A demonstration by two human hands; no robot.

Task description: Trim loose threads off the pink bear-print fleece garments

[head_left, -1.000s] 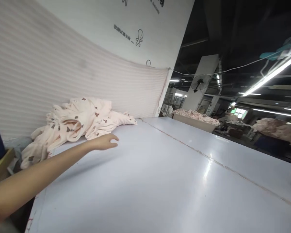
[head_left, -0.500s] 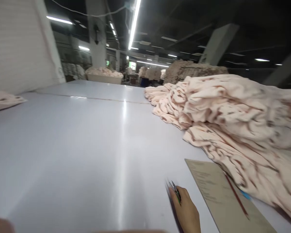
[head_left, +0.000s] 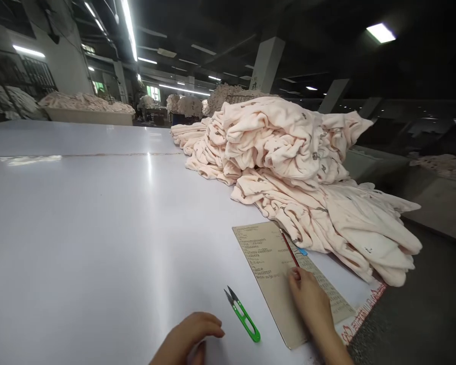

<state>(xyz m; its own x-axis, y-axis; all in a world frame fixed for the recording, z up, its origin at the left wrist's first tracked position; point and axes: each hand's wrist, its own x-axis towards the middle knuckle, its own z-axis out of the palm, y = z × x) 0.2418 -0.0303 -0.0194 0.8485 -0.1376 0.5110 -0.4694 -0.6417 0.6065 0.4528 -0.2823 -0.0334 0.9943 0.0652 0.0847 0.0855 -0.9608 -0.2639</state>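
My right hand [head_left: 312, 299] is closed around the lower end of a dark red pencil [head_left: 290, 248], above a tan sheet of board [head_left: 264, 284] covered with handwriting. My fingers hide the pencil's lower tip. To the left, my left hand [head_left: 192, 334] hovers low over the white table [head_left: 99, 243], its fingers loosely bent and apart from the thumb, with nothing in it. Between my hands lie green thread snips [head_left: 244, 318], blades pointing up and left. A big heap of pale pink printed fabric [head_left: 281, 142] covers the board's far corner.
A small blue piece [head_left: 301, 251] peeks out from under the fabric. Red lettering [head_left: 365, 312] runs along the table's right edge, with dark floor [head_left: 414, 304] beyond. A bin of pink fabric [head_left: 89, 114] stands behind the table at left.
The green snips have left my right hand and lie on the table. My right hand has moved onto the pencil, and my left hand has come into view. The view has swung right.
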